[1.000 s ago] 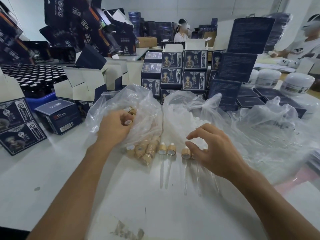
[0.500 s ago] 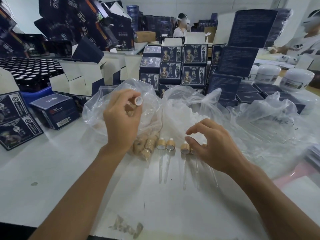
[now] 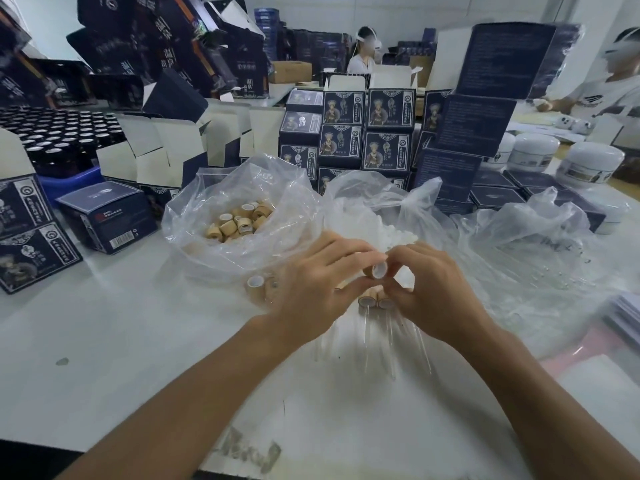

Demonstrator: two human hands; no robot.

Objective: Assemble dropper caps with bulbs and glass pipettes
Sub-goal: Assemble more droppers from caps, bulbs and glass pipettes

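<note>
Two hands meet in the middle of a white table (image 3: 104, 341). The left hand (image 3: 311, 292) has its fingers curled and pinches a small tan dropper cap (image 3: 378, 270) at its fingertips, with the cap's white round opening facing the camera. The right hand (image 3: 436, 299) comes in from the other side with its fingers bent too, and its fingertips touch the same cap — both hands hold it together, up off the table. If there is a bulb between the fingers, it is too hidden to tell. Just under the hands lie finished droppers (image 3: 375, 306), side by side, with tan caps at the top and thin glass pipettes pointing toward the person. One loose cap (image 3: 256, 284) sits on the table just left of the left hand. Behind it is a clear plastic bag (image 3: 194, 230), open at the top, with many more tan caps (image 3: 239, 221) piled inside. Next to that, behind the hands, a second clear bag (image 3: 388, 199) holds small white bulbs (image 3: 403, 237). A third clear bag (image 3: 540, 258) lies flat on the right. Dark blue boxes (image 3: 363, 133) are stacked at the back, and white jars (image 3: 588, 164) stand at the far right.
</note>
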